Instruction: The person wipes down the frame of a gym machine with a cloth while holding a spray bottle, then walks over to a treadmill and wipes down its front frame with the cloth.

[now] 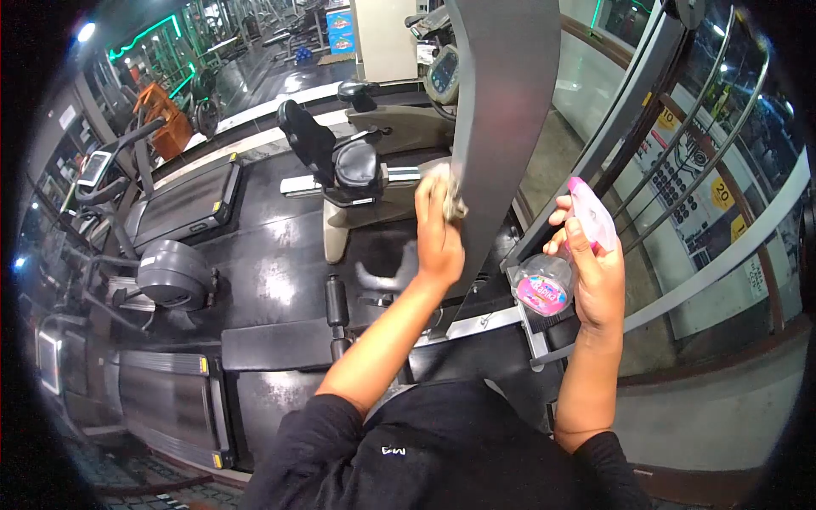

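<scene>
My left hand [438, 234] presses a crumpled light cloth [450, 200] against the edge of a wide grey upright panel [508, 102] of a gym machine. Its fingers point upward over the cloth, which sticks out past them on the right. In my right hand [593, 272] is a clear spray bottle [542, 287] with a pink label and a pink-and-white trigger head [592, 217]. The fingers wrap round its neck, and the bottle tilts with its base toward the lower left. It is held to the right of the panel, apart from it.
A recumbent exercise bike [357, 166] stands behind the panel on the left. Treadmills [183, 204] line the left side. A padded bench [276, 344] lies below my left arm. Curved metal rails [697, 302] and a glass wall with posters [680, 187] are on the right.
</scene>
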`<state>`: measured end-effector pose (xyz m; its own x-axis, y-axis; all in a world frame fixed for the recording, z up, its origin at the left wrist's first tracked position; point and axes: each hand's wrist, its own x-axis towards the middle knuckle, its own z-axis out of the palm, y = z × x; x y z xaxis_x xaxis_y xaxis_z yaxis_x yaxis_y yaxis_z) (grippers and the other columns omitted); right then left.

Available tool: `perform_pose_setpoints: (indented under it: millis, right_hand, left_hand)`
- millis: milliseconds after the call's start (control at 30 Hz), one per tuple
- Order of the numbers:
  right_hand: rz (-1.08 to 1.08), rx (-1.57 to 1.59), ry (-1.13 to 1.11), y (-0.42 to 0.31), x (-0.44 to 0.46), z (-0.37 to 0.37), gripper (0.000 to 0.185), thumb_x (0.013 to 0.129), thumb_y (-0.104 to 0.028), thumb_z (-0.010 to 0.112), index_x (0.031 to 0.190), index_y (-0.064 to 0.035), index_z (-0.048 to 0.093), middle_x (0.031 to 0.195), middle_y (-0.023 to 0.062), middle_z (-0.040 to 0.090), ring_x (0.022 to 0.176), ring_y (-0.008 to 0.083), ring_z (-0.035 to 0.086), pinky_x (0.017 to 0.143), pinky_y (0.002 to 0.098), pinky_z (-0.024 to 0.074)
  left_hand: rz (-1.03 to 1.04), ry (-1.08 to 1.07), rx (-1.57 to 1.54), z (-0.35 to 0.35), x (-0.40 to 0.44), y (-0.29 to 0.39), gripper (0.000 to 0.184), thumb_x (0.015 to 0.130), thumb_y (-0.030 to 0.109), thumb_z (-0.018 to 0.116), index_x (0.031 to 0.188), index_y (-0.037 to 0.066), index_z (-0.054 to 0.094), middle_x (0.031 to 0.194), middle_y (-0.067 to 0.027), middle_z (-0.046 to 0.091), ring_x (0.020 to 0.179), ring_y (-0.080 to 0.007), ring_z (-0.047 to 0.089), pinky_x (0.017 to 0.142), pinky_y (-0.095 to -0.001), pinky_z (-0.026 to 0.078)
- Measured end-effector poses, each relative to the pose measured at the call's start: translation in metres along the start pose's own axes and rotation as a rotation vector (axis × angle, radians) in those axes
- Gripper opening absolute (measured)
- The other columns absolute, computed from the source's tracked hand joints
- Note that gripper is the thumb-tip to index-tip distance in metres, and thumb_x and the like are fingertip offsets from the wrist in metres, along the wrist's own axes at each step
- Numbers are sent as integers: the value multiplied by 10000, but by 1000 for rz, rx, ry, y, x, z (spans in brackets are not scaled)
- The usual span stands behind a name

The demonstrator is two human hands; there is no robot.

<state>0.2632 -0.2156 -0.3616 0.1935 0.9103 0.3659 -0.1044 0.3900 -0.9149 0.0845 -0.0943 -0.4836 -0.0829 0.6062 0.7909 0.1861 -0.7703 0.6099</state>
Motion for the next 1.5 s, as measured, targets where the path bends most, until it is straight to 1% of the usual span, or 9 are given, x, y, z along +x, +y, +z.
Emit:
perform_pose_setpoints:
  millis: [133,400,733,867,900,1133,1200,1333,1500]
  right_hand:
    - [8,-70,24,4,-2,-5,460,1027,-211,652,1393,44,543,1087,86,666,792,107,633,748,286,553]
    - [31,-69,35,11,-2,-5,465,1020,-205,664,1404,32,550,1133,88,665,812,114,635,776,279,549]
    - [13,54,-91,20,20,-12,488,988,-198,717,1394,28,566,1091,61,680,822,104,616,764,268,528]
    - [37,88,-120,23,25,-21,464,987,-196,719,1373,22,585,1092,62,682,811,105,619,764,266,528]
    - [37,82,-136,24,26,-26,461,987,-203,718,1370,19,589,1098,63,681,807,105,619,766,264,527]
    - [72,63,-185,28,35,-67,493,990,-214,715,1400,17,569,1162,75,675,835,106,623,773,260,525]
    - [83,67,-208,34,37,-78,494,999,-204,703,1416,16,556,1204,80,667,859,109,628,777,261,528]
    - [114,92,-280,44,46,-102,479,1004,-193,694,1415,11,557,1217,79,664,880,109,629,773,264,531]
    - [118,127,-325,48,57,-122,467,1001,-183,696,1409,3,565,1223,77,662,876,108,630,764,266,531]
  left_hand:
    - [-556,2,-84,10,-134,-98,596,918,16,450,1512,55,481,1538,-171,407,1461,-324,366,1211,-410,297]
    - [-1314,-117,-131,9,-212,-172,301,1034,173,495,1276,34,609,1116,-106,627,995,-242,607,899,-393,490]
    - [-557,19,-783,-21,33,48,455,1106,194,469,1537,54,423,1417,-90,578,1264,-183,569,1083,-338,435]
    - [-331,3,-309,-1,11,42,503,1066,74,459,1558,17,375,1520,-112,480,1394,-253,469,1193,-357,310]
    - [-178,-24,22,1,-8,26,741,842,-126,376,1571,7,367,1555,-191,376,1454,-325,379,1202,-359,290]
    - [-949,64,-5,26,-195,-118,526,970,20,447,1496,38,456,1393,-120,524,1226,-251,542,1078,-337,393]
    - [-953,27,256,25,-251,-183,281,1056,185,485,1252,6,577,1075,-105,662,943,-192,611,831,-346,467]
    - [-1314,97,325,42,-191,-103,279,1020,163,537,1026,-99,632,933,-210,695,858,-308,664,790,-437,509]
    - [-939,351,62,50,-113,-43,297,1038,125,519,1280,-14,619,1079,-107,661,995,-222,633,897,-342,485]
